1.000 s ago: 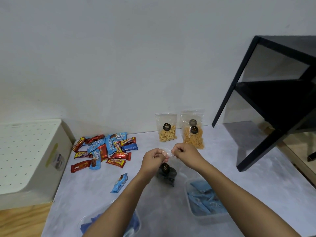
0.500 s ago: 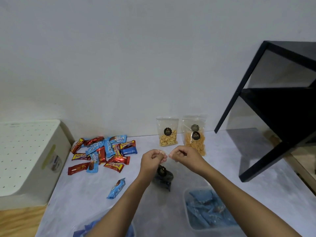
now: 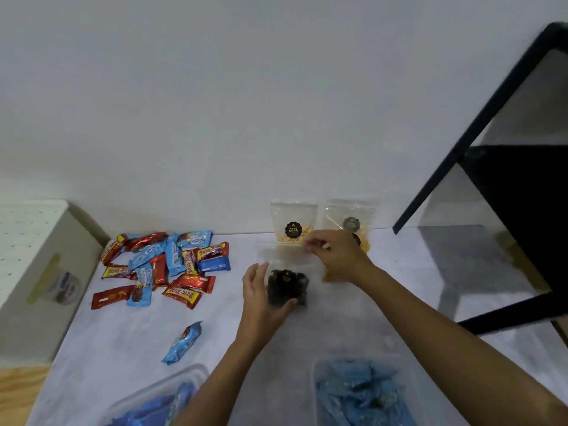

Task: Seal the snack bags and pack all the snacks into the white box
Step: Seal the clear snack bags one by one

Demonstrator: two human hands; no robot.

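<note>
A clear zip bag of dark snacks [image 3: 287, 285] with a black round label stands on the table in the middle. My left hand [image 3: 259, 295] cups its left side and bottom, thumb under the bag. My right hand [image 3: 336, 256] pinches the bag's top right corner. Two more clear bags lean on the wall behind: one with yellow nuts [image 3: 293, 221] and one with orange snacks [image 3: 350, 218], partly hidden by my right hand. The white perforated box [image 3: 33, 272] stands at the far left, with its lid on.
A pile of red and blue wrapped bars [image 3: 166, 265] lies left of the bag, and a single blue packet [image 3: 183, 342] lies nearer. Two clear tubs of blue packets [image 3: 362, 395] [image 3: 159, 404] sit at the front edge. A black shelf frame [image 3: 507, 179] stands at the right.
My hands have parted from the middle of the bag's top. The left dropped to the bag's side and bottom, while the right slid to the top right corner.
</note>
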